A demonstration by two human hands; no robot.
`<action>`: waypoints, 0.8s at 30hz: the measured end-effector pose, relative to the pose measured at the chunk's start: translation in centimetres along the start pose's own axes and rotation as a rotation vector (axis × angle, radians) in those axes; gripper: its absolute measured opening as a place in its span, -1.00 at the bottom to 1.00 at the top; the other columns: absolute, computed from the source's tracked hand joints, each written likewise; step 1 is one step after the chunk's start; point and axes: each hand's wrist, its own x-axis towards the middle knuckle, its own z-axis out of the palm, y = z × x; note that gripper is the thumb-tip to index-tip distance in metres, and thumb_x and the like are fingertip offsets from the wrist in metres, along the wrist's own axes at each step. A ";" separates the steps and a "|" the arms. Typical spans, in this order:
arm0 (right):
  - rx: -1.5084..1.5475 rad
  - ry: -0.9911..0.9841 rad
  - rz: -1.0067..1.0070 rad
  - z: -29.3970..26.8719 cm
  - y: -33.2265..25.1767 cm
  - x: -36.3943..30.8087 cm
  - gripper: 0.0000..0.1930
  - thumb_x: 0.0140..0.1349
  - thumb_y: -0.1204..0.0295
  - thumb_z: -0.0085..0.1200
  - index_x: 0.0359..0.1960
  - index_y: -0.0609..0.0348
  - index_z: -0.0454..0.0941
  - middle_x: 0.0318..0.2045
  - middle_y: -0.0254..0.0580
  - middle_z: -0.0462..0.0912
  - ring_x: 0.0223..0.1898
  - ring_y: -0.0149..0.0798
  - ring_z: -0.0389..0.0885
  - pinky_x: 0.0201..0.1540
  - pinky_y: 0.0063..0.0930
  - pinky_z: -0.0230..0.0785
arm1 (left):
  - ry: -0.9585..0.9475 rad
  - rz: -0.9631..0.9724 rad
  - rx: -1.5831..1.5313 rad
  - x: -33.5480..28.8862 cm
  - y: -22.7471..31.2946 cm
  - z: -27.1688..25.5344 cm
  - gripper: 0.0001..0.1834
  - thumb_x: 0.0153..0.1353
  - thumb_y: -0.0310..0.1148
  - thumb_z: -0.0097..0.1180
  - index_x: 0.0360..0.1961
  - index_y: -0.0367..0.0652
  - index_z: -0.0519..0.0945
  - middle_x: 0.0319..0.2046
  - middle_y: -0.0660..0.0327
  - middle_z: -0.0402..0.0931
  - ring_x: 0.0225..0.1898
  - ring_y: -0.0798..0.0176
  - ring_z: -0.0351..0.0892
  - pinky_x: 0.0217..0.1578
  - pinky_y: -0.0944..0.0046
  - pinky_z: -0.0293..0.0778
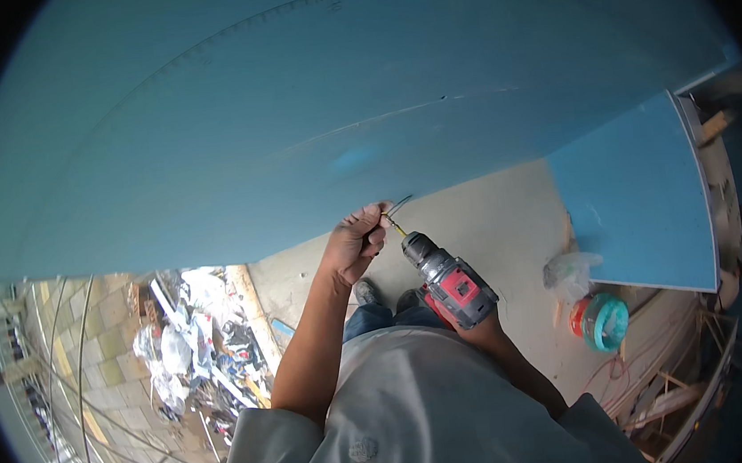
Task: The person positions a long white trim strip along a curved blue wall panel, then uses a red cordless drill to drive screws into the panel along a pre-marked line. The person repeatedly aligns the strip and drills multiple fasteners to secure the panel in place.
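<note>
A red and dark grey cordless drill [455,284] is in my right hand [485,331], which is mostly hidden beneath it. From its chuck a thin yellow bit [398,227] points up and left toward the blue wall panel [330,177]. My left hand [359,240] is closed in a pinch at the bit's tip, close to the panel's lower edge. What those fingers hold is too small to make out. A thin dark line [400,204] shows just beyond them, near the panel.
A second blue panel [640,197] stands at the right. Near it are a clear plastic bag [569,275], a teal roll [610,322] and a red container [579,317]. A rubbish heap [194,338] lies beyond the pale floor's [304,274] left edge, beside metal bars [80,367].
</note>
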 end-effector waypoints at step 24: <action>0.151 -0.014 -0.098 0.1 -1.6 0.0 -0.57 -0.02 0.38 0.38 -0.09 0.15 0.54 -0.29 -0.12 0.67 -0.27 -0.17 0.68 -0.18 -0.37 0.51 | 0.092 0.100 0.060 -5.1 0.5 0.3 -0.86 0.27 -0.34 0.08 -0.36 -0.18 0.49 -0.62 0.42 0.23 -0.63 0.56 0.09 -0.73 0.56 -0.04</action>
